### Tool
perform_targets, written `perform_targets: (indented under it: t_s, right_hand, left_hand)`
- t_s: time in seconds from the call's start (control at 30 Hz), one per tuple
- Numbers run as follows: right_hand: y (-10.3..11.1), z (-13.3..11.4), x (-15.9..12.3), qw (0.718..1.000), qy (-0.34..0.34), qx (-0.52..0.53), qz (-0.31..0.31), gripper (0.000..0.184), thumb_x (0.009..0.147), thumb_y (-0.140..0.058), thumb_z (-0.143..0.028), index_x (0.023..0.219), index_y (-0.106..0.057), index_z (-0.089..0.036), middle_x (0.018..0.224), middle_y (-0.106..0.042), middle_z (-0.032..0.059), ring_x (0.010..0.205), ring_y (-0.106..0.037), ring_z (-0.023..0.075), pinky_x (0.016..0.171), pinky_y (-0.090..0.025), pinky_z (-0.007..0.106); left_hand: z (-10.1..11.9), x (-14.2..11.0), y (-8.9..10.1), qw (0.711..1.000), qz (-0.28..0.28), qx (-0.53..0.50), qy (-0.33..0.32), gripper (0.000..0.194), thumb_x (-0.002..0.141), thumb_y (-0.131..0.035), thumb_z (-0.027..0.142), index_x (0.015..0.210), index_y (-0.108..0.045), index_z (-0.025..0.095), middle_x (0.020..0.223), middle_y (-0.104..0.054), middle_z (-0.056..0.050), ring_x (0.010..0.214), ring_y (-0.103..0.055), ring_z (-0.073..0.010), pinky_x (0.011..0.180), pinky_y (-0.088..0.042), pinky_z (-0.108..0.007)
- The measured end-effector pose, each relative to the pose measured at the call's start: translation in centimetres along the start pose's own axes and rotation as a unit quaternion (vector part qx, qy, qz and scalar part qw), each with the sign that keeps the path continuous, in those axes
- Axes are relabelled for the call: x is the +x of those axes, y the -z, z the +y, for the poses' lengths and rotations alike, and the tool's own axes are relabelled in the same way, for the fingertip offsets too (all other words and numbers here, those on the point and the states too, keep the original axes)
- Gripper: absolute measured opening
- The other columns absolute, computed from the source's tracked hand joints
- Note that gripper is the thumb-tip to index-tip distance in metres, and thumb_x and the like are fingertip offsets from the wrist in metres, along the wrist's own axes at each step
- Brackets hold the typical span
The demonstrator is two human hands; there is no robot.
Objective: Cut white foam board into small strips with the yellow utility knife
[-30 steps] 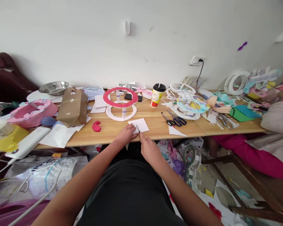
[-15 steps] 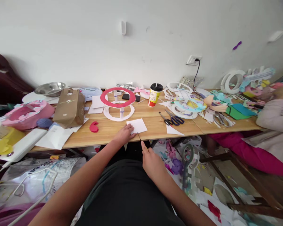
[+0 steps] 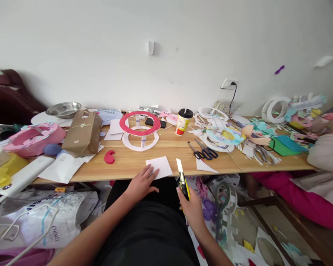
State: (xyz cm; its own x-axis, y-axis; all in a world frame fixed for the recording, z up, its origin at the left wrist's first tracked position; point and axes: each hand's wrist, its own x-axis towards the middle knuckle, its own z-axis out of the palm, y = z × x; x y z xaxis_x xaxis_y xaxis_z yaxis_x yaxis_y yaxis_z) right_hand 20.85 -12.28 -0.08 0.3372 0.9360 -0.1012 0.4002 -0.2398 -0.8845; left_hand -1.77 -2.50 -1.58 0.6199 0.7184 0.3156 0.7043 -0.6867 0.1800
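A yellow-and-black utility knife [image 3: 185, 184] is gripped in my right hand [image 3: 193, 207], its blade out and pointing up and away from me, just in front of the table edge. My left hand [image 3: 142, 183] lies with fingers stretched over the left side of a white foam-like sheet [image 3: 161, 167] at the table's front edge. The blade stands apart from the sheet, to its right. Behind the sheet is a two-tier ring frame, with a red ring [image 3: 124, 127] on top and a white ring [image 3: 127, 146] below.
Two pairs of scissors [image 3: 208, 152] and a white triangular scrap [image 3: 205, 166] lie to the right. A lidded paper cup [image 3: 182, 123] stands behind them. Leftward are a red cut piece [image 3: 109, 157] and a brown paper bag [image 3: 81, 135]. Another person's sleeve [image 3: 326, 151] is far right.
My right hand has drawn the knife away from the sheet to the right and raised its blade. My left hand has flattened on the sheet. The view has tilted up slightly.
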Motion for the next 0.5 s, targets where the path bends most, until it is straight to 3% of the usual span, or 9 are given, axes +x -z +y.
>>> perform_targets:
  t_s: [0.07,0.13,0.27,0.4,0.5]
  right_hand:
    - [-1.7,-0.2,0.9,0.993,-0.062,0.104,-0.013,0.053,0.077,-0.063,-0.065,0.096,-0.063,-0.016,0.072,-0.066,0.0045,0.064,-0.069,0.0229,0.043,-0.054,0.029]
    - [-3.2,-0.7,1.4,0.977,-0.091,0.191,-0.011,0.055,0.07,-0.071,-0.063,0.097,-0.062,-0.016,0.082,-0.068,0.0058,0.076,-0.072,0.0248,0.041,-0.053,0.025]
    - [-4.5,-2.2,1.4,0.935,-0.138,0.325,-0.028,0.055,0.062,-0.083,-0.055,0.094,-0.059,-0.018,0.097,-0.07,0.0071,0.088,-0.073,0.0269,0.039,-0.048,0.018]
    - [-4.1,-3.7,0.6,0.888,-0.173,0.422,-0.068,0.052,0.06,-0.088,-0.045,0.09,-0.055,-0.02,0.094,-0.072,0.0039,0.085,-0.075,0.0243,0.041,-0.043,0.014]
    - [-3.4,-4.7,0.2,0.871,-0.195,0.438,-0.11,0.05,0.065,-0.086,-0.046,0.096,-0.057,-0.019,0.106,-0.072,0.0083,0.092,-0.073,0.0246,0.042,-0.041,0.013]
  left_hand:
    - [0.0,-1.6,-0.3,0.999,0.024,0.018,-0.01,0.048,0.094,-0.053,0.03,0.141,-0.048,0.022,0.135,-0.057,-0.013,0.137,-0.044,-0.0295,0.108,-0.044,-0.045]
    - [-0.2,-2.6,-0.4,0.998,0.056,0.022,-0.017,0.043,0.096,-0.045,0.017,0.138,-0.051,0.023,0.134,-0.058,-0.012,0.136,-0.045,-0.0266,0.107,-0.046,-0.042]
    - [-0.3,-3.3,-0.2,0.991,0.127,-0.016,-0.042,0.047,0.096,-0.045,0.015,0.142,-0.046,0.023,0.136,-0.057,-0.011,0.137,-0.045,-0.0254,0.106,-0.049,-0.041]
    - [0.3,-3.3,0.5,0.982,0.174,-0.058,-0.038,0.053,0.095,-0.047,0.012,0.146,-0.04,0.023,0.145,-0.05,-0.012,0.138,-0.043,-0.0255,0.107,-0.049,-0.042]
    - [0.5,-3.3,1.2,0.979,0.188,-0.068,-0.047,0.053,0.094,-0.049,0.011,0.146,-0.04,0.022,0.144,-0.052,-0.011,0.136,-0.045,-0.0254,0.107,-0.049,-0.043]
